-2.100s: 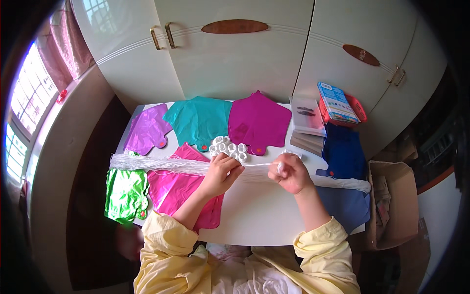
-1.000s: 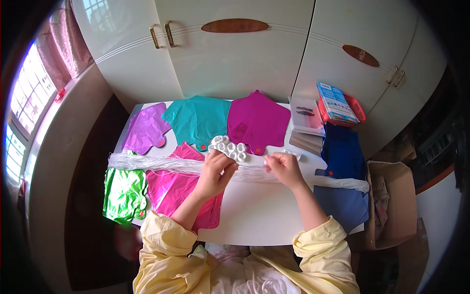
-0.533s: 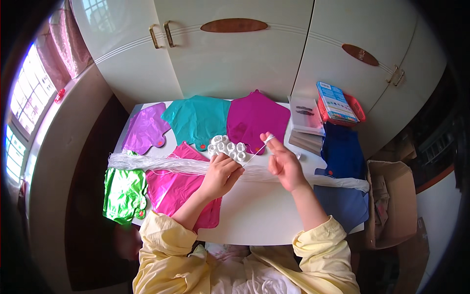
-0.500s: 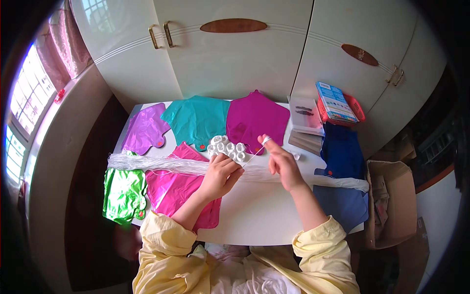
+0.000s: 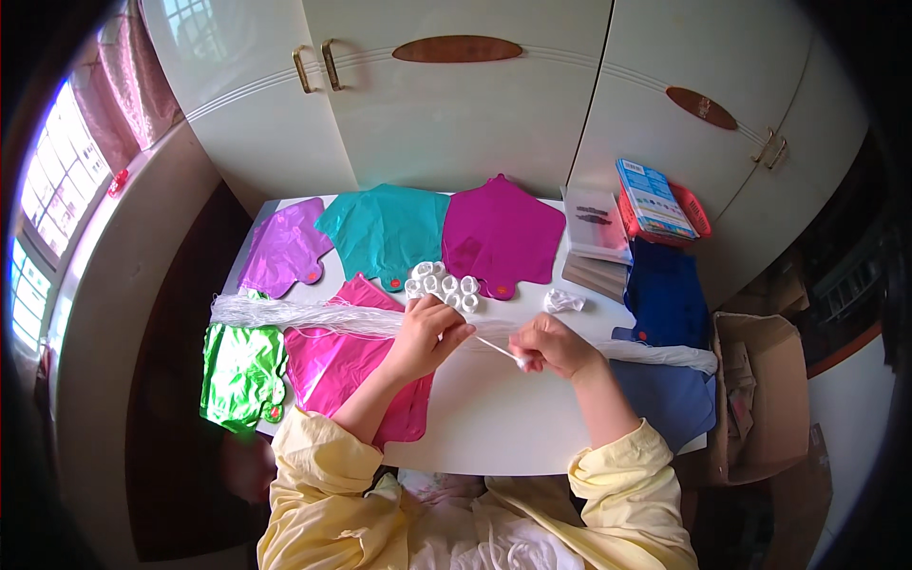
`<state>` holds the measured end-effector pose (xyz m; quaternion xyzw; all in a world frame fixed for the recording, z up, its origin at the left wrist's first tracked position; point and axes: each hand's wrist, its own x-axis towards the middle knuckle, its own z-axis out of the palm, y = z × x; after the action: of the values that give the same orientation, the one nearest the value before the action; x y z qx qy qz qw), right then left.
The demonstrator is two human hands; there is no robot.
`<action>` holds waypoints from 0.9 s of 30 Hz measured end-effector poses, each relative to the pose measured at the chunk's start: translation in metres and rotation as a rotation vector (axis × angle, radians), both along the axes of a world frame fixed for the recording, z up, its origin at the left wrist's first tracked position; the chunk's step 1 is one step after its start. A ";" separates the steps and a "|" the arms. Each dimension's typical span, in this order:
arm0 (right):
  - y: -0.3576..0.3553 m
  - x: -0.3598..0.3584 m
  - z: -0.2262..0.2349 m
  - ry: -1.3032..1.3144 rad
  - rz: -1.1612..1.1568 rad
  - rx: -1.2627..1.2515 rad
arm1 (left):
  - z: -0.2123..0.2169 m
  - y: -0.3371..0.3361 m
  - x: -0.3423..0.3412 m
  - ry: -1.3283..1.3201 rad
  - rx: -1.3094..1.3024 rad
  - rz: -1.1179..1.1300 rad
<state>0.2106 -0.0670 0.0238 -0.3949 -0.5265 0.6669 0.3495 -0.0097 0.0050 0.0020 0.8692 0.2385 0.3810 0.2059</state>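
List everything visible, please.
table: one, white, centre
thread: one, white, centre
strand bundle: one, white, across table
coils: several, white, table's middle
crumpled piece: one, white, right of coils
sheets: seven; purple, teal, magenta, pink, green, two blues; on table
box: one, translucent, back right
basket: one, red, beside box
packets: count unclear, blue, atop basket
carton: one, brown, right
cabinet doors: several, white, back
curtain: one, pink, left
window: one, bright, left
sleeves: two, yellow, front
hands: two, bare, holding thread
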 end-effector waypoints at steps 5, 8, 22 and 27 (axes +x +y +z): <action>0.002 0.003 -0.017 0.943 0.003 -0.014 | -0.005 0.001 0.001 0.031 -0.043 -0.053; 0.007 -0.007 0.001 1.032 -0.362 0.219 | -0.002 -0.002 0.003 0.012 -0.040 -0.090; 0.000 -0.015 -0.002 -0.443 -0.432 0.433 | 0.007 0.005 -0.020 -0.369 -0.829 -0.256; -0.005 -0.007 0.002 0.277 0.003 0.023 | -0.002 0.004 -0.009 -0.173 -0.414 -0.098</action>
<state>0.2032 -0.0720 0.0256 -0.2941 -0.4814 0.7096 0.4223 -0.0190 0.0088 0.0003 0.7830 0.2505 0.3867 0.4179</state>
